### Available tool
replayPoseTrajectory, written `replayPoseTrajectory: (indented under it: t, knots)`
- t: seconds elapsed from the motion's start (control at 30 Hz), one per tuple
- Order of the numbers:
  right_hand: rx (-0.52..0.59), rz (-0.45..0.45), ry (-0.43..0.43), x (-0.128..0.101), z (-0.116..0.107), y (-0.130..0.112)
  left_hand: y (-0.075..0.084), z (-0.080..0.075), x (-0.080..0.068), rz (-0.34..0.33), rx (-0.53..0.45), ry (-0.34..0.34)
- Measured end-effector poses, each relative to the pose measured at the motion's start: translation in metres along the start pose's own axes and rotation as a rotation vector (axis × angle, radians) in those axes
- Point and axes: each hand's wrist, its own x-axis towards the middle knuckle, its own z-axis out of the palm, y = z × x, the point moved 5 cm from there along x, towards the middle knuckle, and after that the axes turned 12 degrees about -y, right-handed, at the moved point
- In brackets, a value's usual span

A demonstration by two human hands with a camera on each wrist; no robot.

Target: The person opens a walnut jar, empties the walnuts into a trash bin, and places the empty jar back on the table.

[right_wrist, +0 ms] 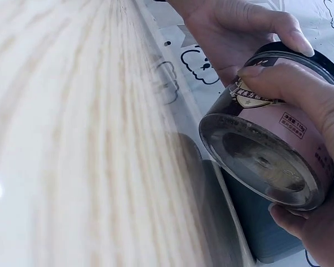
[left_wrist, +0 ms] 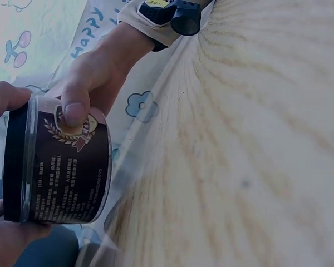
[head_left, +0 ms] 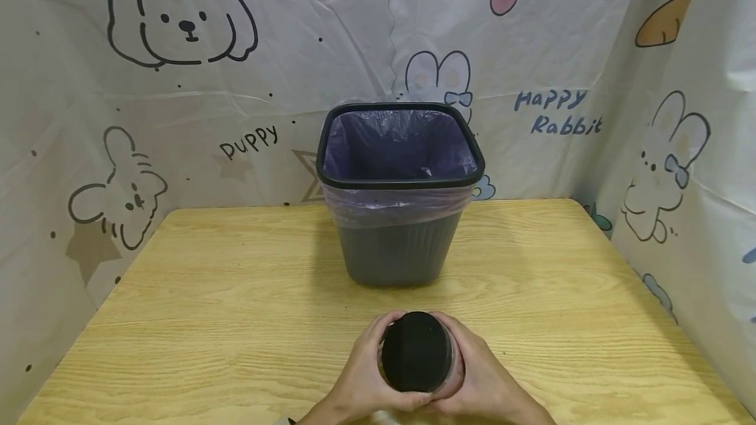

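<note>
Held at the near edge of the surface [head_left: 236, 294], centred before the bin: a round jar [head_left: 417, 351] with black lid [head_left: 416, 350] uppermost toward the head camera. Clasped from both sides, left hand [head_left: 360, 379] curled round the left wall, right hand [head_left: 481, 382] curled round the right wall, thumbs meeting at the near side; both grips closed on the jar, neither wide. Judged a two-handed hold suited to steadying the body while the lid is worked, the jar raised off the surface as the right wrist view shows the clear base [right_wrist: 264, 167] free of the wood. Clear plastic wall, dark label [left_wrist: 72, 172] with a laurel-and-ribbon crest under the thumb; small print in rows, too fine to read. Pink panel with a boxed line of characters in the right wrist view, also not legible. Placed at the far middle of the surface, well apart from the jar: a grey ribbed bin [head_left: 398, 248] lined with a purple bag [head_left: 396, 146] folded over the rim, mouth open and upward, within forward reach. On the backdrop sheet [head_left: 590, 51]: "Puppy" left of the bin, "Happy Rabbit" right of it, with cartoon dog, rabbits and cherries.
</note>
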Motion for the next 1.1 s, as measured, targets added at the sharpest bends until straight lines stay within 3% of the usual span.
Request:
replayPoseTrajectory:
  t: [0.13,0.4,0.53,0.7,1.1]
  knots:
    - [-0.065,-0.008,0.006,-0.001,-0.002,0.001,0.001,0.001,0.001,-0.013,0.009,-0.024]
    - [-0.197,0.001,0.045,0.0,-0.006,-0.002,0.008,-0.003,0.003,0.019,0.185,-0.103]
    - [-0.226,0.0,0.053,0.0,-0.006,-0.003,0.015,-0.005,0.008,0.08,0.28,-0.168]
    - [-0.202,0.01,0.046,-0.001,-0.004,-0.004,0.028,-0.008,0.011,0.192,0.489,-0.226]
    - [-0.239,0.081,0.05,-0.006,0.002,-0.011,0.041,-0.012,0.004,0.276,0.748,-0.282]
